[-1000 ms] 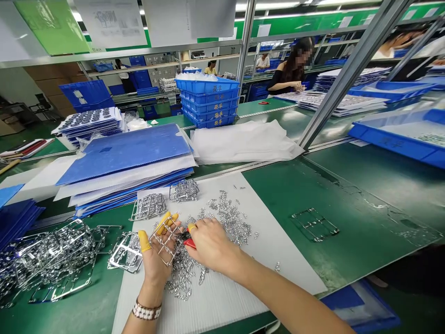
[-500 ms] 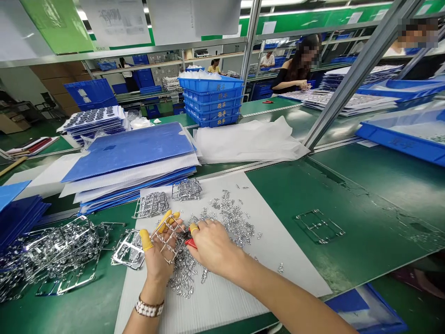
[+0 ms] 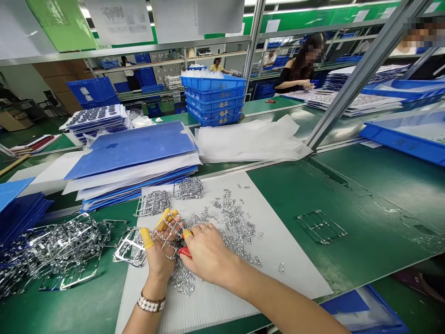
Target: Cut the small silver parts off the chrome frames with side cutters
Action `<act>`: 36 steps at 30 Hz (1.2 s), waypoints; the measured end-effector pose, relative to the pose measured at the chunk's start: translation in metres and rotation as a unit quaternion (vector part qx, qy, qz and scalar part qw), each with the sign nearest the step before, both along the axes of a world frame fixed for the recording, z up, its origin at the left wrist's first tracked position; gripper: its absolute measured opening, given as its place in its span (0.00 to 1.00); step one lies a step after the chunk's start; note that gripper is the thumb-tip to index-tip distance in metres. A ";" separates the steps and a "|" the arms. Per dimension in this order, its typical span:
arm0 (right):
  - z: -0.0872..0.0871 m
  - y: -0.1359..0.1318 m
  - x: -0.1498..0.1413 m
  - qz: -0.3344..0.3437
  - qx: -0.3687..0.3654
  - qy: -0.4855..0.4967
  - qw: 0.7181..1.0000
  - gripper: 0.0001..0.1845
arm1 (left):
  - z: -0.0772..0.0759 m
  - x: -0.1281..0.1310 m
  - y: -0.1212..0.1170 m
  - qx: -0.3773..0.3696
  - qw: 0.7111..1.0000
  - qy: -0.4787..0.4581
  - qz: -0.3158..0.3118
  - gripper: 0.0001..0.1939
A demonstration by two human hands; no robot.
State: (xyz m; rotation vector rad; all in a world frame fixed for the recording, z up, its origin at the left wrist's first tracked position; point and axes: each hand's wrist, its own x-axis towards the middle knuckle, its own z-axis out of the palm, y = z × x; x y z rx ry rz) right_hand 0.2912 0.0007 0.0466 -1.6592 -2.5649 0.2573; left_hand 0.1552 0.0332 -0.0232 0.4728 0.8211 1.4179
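"In the head view, what does the left hand [image 3: 159, 257] have?"

"A shiny metal frame [image 3: 167, 235], left of the middle in the lower half. It is tilted across the fingers, which are spread behind it, with the thumb apart. Yellow covers sit on the thumb and fingers."

"And the right hand [image 3: 208, 253]?"

"Curled closed around a red-handled tool [image 3: 185, 252], right beside the frame. The tool's tip is hard to make out."

"What differs from the frame before?"

"The right hand and the red handle have shifted a little left and down, nearer the left palm. The left hand keeps its hold. The whole scene sits slightly further right."

"What lies around them?"

"Small metal pieces [image 3: 238, 225] are scattered over a white sheet [image 3: 278, 250] in the lower middle. A heap of metal frames [image 3: 66, 246] is at lower left, and a single frame [image 3: 321, 226] lies on the green table [image 3: 347, 190] at right."
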 end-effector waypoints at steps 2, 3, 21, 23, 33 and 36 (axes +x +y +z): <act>-0.002 0.000 0.000 0.000 0.006 0.002 1.000 0.16 | -0.001 0.000 0.000 0.004 1.000 0.008 0.000 0.38; -0.002 0.000 0.000 0.000 0.012 0.003 1.000 0.16 | -0.001 0.001 0.000 0.007 1.000 0.013 0.001 0.38; -0.022 0.021 0.025 -0.138 -0.134 0.437 0.878 0.11 | -0.001 0.008 -0.015 0.250 0.933 0.257 0.032 0.38; -0.030 0.027 0.017 -0.159 -0.149 0.515 0.829 0.11 | -0.007 0.009 -0.016 0.300 0.893 0.334 0.009 0.37; -0.027 0.025 0.009 -0.123 0.003 0.435 0.892 0.14 | 0.010 0.010 -0.011 0.188 0.954 0.219 0.083 0.41; -0.035 0.016 0.007 0.051 0.119 0.289 0.948 0.14 | 0.013 0.001 -0.003 0.006 1.000 0.021 -0.014 0.37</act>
